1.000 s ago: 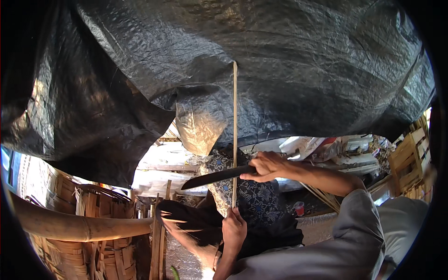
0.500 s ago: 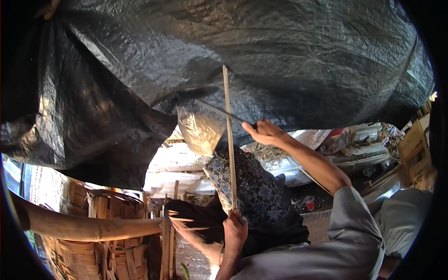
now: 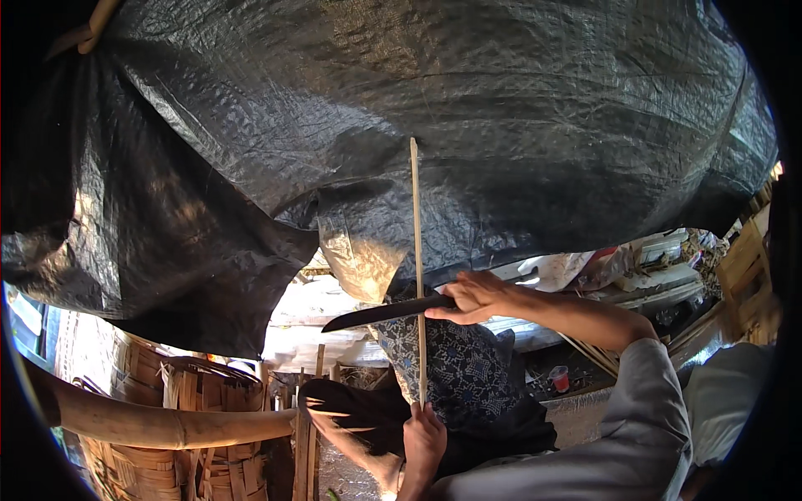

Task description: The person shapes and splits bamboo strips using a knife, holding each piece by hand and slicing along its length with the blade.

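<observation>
My left hand is closed around the lower end of a long, thin, pale strip of bamboo or wood, which stands nearly upright in the view. A dark-bladed machete is gripped by its handle in my right hand. Its blade crosses the strip about midway up and points to the left. Whether edge and strip touch, I cannot tell. Beneath the strip, a dark blue patterned cloth lies over the lap.
A large black plastic sheet hangs across the far side. At the left, a thick bamboo pole runs in front of woven bamboo baskets. A clear plastic cup with red in it stands at the right, near a wooden crate.
My right hand has brought the machete down and nearer along the strip, and the blade has turned from slanting upward to slanting slightly downward at its tip. My left hand keeps its hold.
</observation>
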Demonstrator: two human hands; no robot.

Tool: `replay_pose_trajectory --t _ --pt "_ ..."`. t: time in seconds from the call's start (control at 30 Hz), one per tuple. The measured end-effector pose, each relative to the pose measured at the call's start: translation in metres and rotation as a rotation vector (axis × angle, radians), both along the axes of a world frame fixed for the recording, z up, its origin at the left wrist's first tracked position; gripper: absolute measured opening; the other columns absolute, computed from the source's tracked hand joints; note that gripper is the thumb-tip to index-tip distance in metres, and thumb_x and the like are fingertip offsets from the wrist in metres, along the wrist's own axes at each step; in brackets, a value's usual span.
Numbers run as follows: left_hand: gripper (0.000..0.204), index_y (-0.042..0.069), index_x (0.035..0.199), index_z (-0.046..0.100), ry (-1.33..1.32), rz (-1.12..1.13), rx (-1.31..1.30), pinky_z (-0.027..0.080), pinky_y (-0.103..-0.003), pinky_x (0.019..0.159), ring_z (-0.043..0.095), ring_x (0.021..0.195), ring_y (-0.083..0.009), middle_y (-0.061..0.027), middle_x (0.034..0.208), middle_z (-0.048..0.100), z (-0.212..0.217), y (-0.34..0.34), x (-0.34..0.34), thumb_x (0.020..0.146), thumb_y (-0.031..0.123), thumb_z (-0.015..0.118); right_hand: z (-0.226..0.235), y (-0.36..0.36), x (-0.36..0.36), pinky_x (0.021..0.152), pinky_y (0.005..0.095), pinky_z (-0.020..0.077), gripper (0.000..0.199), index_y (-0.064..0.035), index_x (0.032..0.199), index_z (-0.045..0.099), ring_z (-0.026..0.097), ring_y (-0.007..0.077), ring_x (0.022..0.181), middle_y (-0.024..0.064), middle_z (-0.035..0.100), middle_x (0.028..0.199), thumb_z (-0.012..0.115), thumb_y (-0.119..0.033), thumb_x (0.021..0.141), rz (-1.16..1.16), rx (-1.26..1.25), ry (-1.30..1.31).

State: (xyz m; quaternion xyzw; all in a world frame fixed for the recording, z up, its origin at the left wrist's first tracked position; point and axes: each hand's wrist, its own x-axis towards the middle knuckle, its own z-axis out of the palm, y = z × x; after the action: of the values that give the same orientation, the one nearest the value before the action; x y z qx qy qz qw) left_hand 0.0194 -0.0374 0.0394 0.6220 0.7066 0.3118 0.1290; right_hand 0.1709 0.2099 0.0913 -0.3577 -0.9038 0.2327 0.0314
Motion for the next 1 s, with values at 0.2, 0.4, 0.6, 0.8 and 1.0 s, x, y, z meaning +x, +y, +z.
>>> replay_pose_trajectory --t 0.2,0.4,0.6,0.8,1.0 --pt "0.015 -0.004 0.095 0.04 -0.118 -0.036 -0.025 0.038 -0.046 0.038 0.052 0.044 -0.0398 -0.0206 0.05 0.05 0.015 0.003 0.002 0.089 0.009 0.046 -0.002 0.064 0.015 0.031 0.0296 0.0293 0.072 -0.0105 0.05 0.044 0.032 0.0091 0.032 -0.0024 0.039 0.043 0.023 -0.069 0.085 -0.477 -0.236 0.067" --pt "0.03 -0.004 0.072 0.049 -0.845 0.065 -0.364 0.038 -0.034 0.044 0.047 0.044 -0.0279 -0.0194 0.057 0.051 -0.013 -0.007 -0.024 0.092 0.018 0.045 -0.034 -0.008 -0.004 0.033 0.033 0.0369 0.072 -0.0043 0.054 0.052 0.047 0.0157 0.037 0.0079 0.052 0.049 0.035 -0.069 0.082 -0.085 -0.036 0.169" --pt "0.025 -0.003 0.088 0.051 0.09 -0.136 -0.146 0.041 -0.035 0.056 0.051 0.062 -0.0227 -0.0165 0.073 0.052 -0.033 -0.007 -0.033 0.089 0.021 0.049 -0.014 -0.004 -0.02 0.059 0.0459 0.0494 0.065 0.0013 0.067 0.063 0.062 0.0362 0.065 0.0224 0.06 0.063 0.05 -0.061 0.079 -0.245 0.035 0.007" --pt "0.024 0.003 0.079 0.053 -0.582 0.033 -0.201 0.036 -0.028 0.043 0.047 0.05 -0.0147 -0.0045 0.058 0.049 0.016 -0.014 -0.017 0.092 0.024 0.048 -0.028 0.009 -0.036 0.046 0.0415 0.0473 0.078 0.0005 0.063 0.062 0.058 0.0273 0.048 0.0119 0.057 0.052 0.037 -0.072 0.078 -0.409 0.14 -0.037" --pt "0.037 0.005 0.075 0.049 -0.796 0.054 -0.402 0.03 -0.021 0.037 0.04 0.041 -0.0061 0.0007 0.053 0.044 0.006 -0.054 -0.018 0.095 0.033 0.037 0.015 0.03 -0.033 0.031 0.0289 0.0335 0.078 -0.0054 0.055 0.05 0.04 0.0105 0.035 -0.0008 0.039 0.044 0.026 -0.075 0.08 -0.296 -0.012 -0.109"
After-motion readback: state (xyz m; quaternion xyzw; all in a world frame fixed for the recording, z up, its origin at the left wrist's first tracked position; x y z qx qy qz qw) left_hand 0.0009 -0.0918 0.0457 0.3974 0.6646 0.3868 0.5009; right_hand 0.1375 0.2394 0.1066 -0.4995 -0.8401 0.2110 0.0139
